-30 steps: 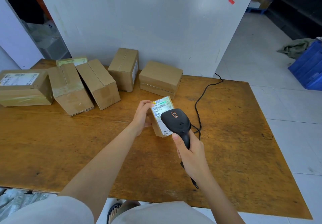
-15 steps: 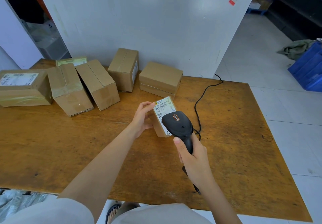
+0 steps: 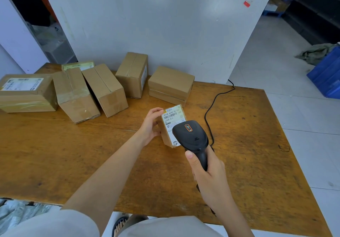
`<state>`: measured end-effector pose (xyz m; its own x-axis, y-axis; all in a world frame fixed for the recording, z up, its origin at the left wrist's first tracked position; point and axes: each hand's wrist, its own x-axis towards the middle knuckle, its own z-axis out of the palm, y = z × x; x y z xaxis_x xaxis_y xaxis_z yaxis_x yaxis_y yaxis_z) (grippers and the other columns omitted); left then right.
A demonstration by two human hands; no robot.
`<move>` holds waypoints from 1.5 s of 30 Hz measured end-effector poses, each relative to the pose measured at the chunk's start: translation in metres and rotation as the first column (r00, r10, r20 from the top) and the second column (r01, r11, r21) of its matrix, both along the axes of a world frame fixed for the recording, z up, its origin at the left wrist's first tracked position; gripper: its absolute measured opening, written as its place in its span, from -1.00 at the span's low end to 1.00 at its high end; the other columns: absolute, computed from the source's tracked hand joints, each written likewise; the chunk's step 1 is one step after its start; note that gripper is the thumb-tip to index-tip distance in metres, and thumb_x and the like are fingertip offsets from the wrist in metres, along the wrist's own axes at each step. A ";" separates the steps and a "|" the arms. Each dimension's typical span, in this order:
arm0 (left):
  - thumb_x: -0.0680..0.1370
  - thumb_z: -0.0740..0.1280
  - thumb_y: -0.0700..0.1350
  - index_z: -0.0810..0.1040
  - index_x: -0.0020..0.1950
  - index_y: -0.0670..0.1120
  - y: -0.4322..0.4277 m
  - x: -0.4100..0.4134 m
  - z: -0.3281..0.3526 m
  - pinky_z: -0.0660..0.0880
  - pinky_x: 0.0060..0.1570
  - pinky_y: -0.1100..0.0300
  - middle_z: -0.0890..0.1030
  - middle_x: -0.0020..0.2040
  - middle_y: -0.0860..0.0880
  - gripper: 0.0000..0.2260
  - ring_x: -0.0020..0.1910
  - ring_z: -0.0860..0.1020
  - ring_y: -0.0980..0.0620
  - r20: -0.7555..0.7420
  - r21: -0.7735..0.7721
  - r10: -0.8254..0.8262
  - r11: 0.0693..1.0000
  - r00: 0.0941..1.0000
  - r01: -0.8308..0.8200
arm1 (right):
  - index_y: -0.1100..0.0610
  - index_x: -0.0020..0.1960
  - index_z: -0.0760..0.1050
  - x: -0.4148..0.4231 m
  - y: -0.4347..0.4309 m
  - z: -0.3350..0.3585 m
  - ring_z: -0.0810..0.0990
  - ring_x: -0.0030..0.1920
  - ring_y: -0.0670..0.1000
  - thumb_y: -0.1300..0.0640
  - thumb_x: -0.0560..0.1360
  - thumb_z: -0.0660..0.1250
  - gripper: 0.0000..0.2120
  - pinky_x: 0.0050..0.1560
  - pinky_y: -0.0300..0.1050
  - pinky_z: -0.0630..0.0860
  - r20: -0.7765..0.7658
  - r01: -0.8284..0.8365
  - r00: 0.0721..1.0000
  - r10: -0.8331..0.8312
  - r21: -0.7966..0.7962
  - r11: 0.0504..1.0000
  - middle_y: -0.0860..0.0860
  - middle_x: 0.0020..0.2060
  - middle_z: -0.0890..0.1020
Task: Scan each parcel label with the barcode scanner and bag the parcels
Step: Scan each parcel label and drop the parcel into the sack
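1. Now the barcode scanner (image 3: 191, 135) is gripped by its handle in the right hand (image 3: 207, 177) and has been drawn slightly back from the label (image 3: 173, 116).
2. The small parcel (image 3: 165, 139) is steadied on the table (image 3: 55, 154), clasped by the left hand (image 3: 150, 126).
3. More barcode is exposed, so scanning seems under way.

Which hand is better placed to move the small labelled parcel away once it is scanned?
Probably left. The left hand holds the small labelled parcel by its side, while the right hand is wrapped around the handle of the barcode scanner.
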<state>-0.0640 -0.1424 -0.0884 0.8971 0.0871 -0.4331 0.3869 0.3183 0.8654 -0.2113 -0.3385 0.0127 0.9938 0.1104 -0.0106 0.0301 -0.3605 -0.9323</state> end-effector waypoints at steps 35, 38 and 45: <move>0.47 0.32 0.15 0.60 -0.02 0.06 0.133 -0.132 0.029 0.55 -0.01 -0.25 0.58 0.10 -0.07 -0.78 0.12 0.55 -0.08 -0.100 -0.234 0.442 0.860 0.891 -0.453 | 0.08 0.52 0.16 0.010 0.142 -0.073 0.27 0.44 -0.01 -0.10 0.63 0.04 -0.48 0.37 -0.15 0.18 -0.052 -0.156 0.988 0.148 -0.221 0.963 0.02 0.46 0.30; 0.47 0.30 0.16 0.60 -0.02 0.10 0.171 -0.173 0.037 0.54 0.02 -0.25 0.57 0.13 -0.05 -0.79 0.15 0.52 -0.06 -0.110 -0.233 0.528 0.810 0.842 -0.539 | -0.01 0.53 0.09 -0.020 0.201 -0.056 0.31 0.42 -0.07 -0.14 0.62 0.04 -0.47 0.36 -0.20 0.23 -0.085 -0.228 0.972 0.221 -0.089 0.969 -0.08 0.46 0.32; 0.51 0.24 0.23 0.48 0.01 0.19 0.289 -0.299 0.037 0.44 0.17 -0.08 0.52 0.13 0.05 -0.82 0.09 0.50 0.03 -0.112 -0.028 0.692 0.715 0.713 -0.698 | -0.02 0.51 0.11 -0.097 0.344 -0.046 0.48 0.28 -0.07 -0.03 0.62 0.14 -0.51 0.01 -0.44 0.36 -0.068 -0.428 0.901 0.429 0.033 0.903 -0.05 0.36 0.46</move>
